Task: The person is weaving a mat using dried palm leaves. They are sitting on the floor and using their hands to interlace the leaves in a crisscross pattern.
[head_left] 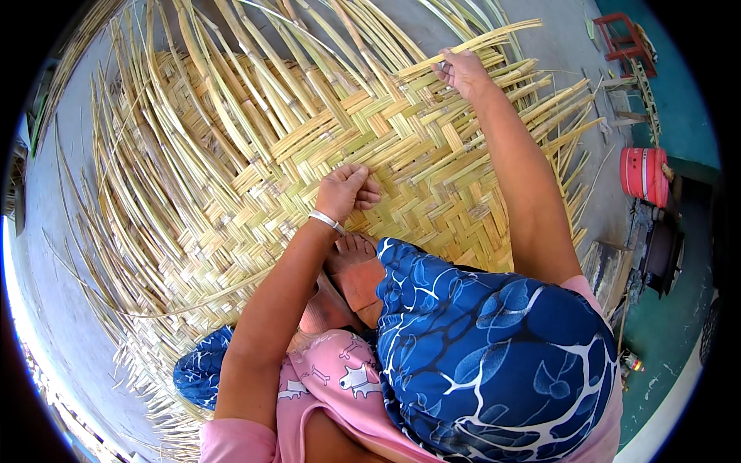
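A large woven mat (455,224) of split cane, in pale yellow and green, lies under my feet and spreads out before me. My right hand (461,73) reaches to its far right edge, with fingers closed at a split-cane strip (505,32); the exact grip is partly hidden. My left hand (347,191) is curled low over the middle of the weave, just ahead of my foot (355,248). Whatever its fingers hold, if anything, is hidden. Long unwoven cane strips (216,100) fan out from the mat to the far side and left.
Loose strip ends (575,116) stick out along the mat's right edge. Beyond them on the right stand a red plastic stool (621,38), a red round container (644,176) and a dark object (662,255). Grey floor (54,255) shows at the left.
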Tool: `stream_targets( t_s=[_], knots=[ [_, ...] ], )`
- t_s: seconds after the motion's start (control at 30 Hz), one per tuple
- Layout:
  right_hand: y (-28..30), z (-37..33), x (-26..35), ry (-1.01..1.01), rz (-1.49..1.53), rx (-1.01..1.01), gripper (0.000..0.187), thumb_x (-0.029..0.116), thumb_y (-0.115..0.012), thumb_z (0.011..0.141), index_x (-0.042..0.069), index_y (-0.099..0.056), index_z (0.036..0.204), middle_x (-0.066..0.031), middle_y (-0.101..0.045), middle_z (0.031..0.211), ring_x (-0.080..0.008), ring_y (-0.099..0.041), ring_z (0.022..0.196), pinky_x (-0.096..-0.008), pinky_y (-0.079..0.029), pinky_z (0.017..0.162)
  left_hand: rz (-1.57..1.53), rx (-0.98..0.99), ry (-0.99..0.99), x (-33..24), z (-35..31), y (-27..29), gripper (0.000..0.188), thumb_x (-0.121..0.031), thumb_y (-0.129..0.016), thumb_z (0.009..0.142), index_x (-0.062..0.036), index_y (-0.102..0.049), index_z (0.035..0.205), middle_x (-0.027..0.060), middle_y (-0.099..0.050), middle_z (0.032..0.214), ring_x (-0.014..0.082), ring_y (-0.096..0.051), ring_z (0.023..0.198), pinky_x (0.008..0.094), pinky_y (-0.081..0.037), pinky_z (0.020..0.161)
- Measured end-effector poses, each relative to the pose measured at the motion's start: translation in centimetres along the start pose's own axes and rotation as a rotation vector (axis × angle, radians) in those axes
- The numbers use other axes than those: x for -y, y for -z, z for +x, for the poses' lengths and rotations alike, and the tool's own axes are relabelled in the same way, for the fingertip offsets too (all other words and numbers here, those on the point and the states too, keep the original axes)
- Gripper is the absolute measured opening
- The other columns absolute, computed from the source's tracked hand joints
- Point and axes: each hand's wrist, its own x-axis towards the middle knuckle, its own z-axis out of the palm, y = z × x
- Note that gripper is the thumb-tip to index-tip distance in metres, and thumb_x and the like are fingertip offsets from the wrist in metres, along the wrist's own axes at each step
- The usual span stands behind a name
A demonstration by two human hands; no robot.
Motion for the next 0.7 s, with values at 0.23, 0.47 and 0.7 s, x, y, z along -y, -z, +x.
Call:
stream_targets(
  t_s=[0.23, 0.47, 0.7],
  knots=[
    [0.2, 0.3, -0.1, 0.006, -0.092, -0.039, 0.014, 0.012, -0.049, 0.094, 0.002, -0.048, 0.104, -0.0064, -0.054, 0.084, -0.0187, -0.064, 0.073, -0.0269, -0.055, 0.058, 0.035, 0.010, -0.027, 0.2, -0.1, -0.2, 0.024, -0.025, -0.052, 0.095, -0.0029, -0.058, 0.104, 0.0071, -0.065, 0.078, 0.0148, -0.065, 0.066, 0.0239, -0.051, 0.055],
    [-0.6, -0.1, 0.3, 0.074, -0.202, -0.035, 0.020, 0.014, -0.049, 0.095, 0.001, -0.047, 0.110, -0.0076, -0.056, 0.092, -0.0191, -0.065, 0.078, -0.0280, -0.054, 0.061, 0.015, 0.027, -0.039, 0.5, 0.0, 0.1, 0.025, -0.025, -0.052, 0.095, -0.0025, -0.057, 0.105, 0.0080, -0.065, 0.080, 0.0153, -0.065, 0.066, 0.0242, -0.052, 0.056],
    [-0.8, 0.4, 0.0, 0.060, -0.165, 0.003, 0.021, 0.014, -0.052, 0.093, 0.001, -0.047, 0.109, -0.0084, -0.055, 0.092, -0.0199, -0.064, 0.077, -0.0299, -0.055, 0.063, 0.140, -0.048, -0.057, 0.1, -1.9, 0.3, 0.028, -0.026, -0.053, 0.094, -0.0021, -0.058, 0.108, 0.0082, -0.066, 0.084, 0.0152, -0.065, 0.070, 0.0257, -0.052, 0.059]
  ],
)
